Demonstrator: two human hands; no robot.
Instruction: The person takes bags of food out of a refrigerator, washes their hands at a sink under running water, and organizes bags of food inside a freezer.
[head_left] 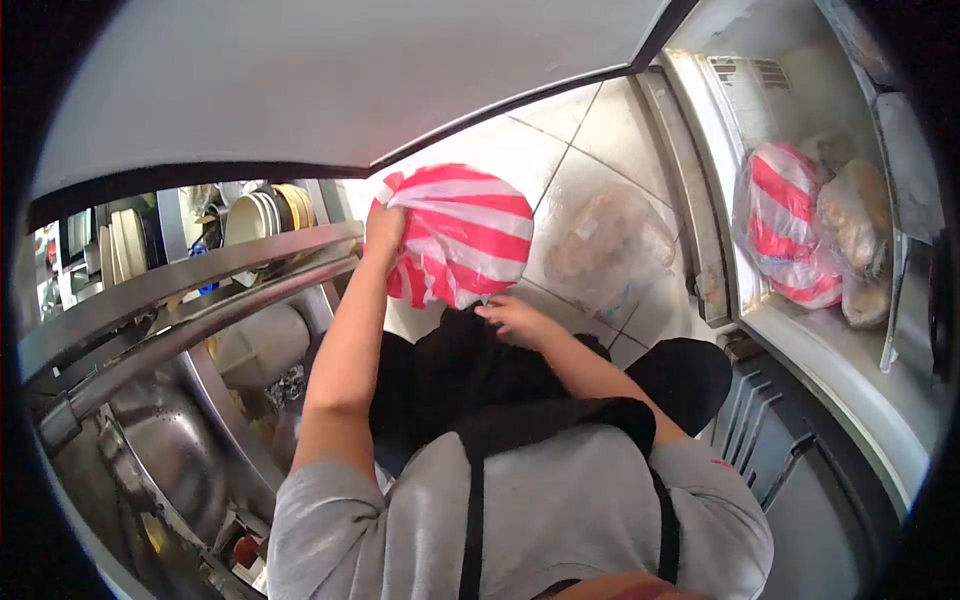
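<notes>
A red-and-white striped plastic bag (465,225), bulging and rounded, hangs in front of my knees. My left hand (388,230) is closed around its gathered left side. At the bag's lower edge, my right hand (515,318) pinches the plastic with its fingertips. What the bag contains is hidden. A clear plastic bag with pale brownish contents (610,245) lies on the tiled floor, just beyond my right hand.
To the right an open refrigerator compartment (800,85) holds another striped bag (785,205) and a clear bag of pale food (855,225). Its large door (350,80) spans the top. Metal shelving (200,275) at left carries stacked plates (255,215) and a steel bowl (175,445).
</notes>
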